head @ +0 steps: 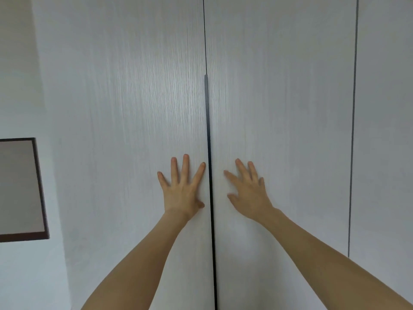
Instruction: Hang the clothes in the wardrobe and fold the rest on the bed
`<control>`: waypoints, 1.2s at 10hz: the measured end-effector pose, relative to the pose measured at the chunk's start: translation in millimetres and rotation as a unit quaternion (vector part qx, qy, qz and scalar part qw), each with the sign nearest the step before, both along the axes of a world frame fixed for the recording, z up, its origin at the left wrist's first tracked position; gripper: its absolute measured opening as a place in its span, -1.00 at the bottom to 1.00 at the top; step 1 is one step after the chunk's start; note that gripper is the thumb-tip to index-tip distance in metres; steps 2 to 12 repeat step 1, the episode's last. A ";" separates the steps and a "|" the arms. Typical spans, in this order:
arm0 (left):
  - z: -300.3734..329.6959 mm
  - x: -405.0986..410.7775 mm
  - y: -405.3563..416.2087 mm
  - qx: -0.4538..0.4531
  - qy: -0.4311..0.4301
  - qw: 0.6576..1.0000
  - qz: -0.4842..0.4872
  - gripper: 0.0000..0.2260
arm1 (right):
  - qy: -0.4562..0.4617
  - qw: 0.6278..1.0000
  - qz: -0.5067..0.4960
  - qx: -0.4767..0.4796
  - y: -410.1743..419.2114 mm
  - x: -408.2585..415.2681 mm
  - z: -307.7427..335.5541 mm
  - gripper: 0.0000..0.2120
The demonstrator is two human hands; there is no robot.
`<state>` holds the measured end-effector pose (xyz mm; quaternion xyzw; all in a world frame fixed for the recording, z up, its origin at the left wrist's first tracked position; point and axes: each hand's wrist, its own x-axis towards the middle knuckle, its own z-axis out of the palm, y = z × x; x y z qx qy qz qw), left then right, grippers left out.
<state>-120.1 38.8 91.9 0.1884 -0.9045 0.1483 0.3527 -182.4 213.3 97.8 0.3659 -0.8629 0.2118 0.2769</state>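
We press our left hand [182,190] and right hand [249,193], fingers spread wide and holding nothing, flat against the 2 closed wardrobe doors [134,108], either side of the dark seam [209,142].

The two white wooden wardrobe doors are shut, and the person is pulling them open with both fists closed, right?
Not quite. The head view shows the white wooden wardrobe doors shut, but the left hand and right hand lie flat with fingers spread, one on each door.
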 end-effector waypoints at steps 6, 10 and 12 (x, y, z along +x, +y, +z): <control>2.1 1.5 1.7 0.013 -0.016 1.000 0.012 0.12 | -0.144 0.897 0.246 -0.337 14.7 27.0 40.9 -0.69; 2.1 1.5 1.7 0.013 -0.016 1.000 0.012 0.12 | -0.144 0.897 0.246 -0.337 14.7 27.0 40.9 -0.69; 2.1 1.5 1.7 0.013 -0.016 1.000 0.012 0.12 | -0.144 0.897 0.246 -0.337 14.7 27.0 40.9 -0.69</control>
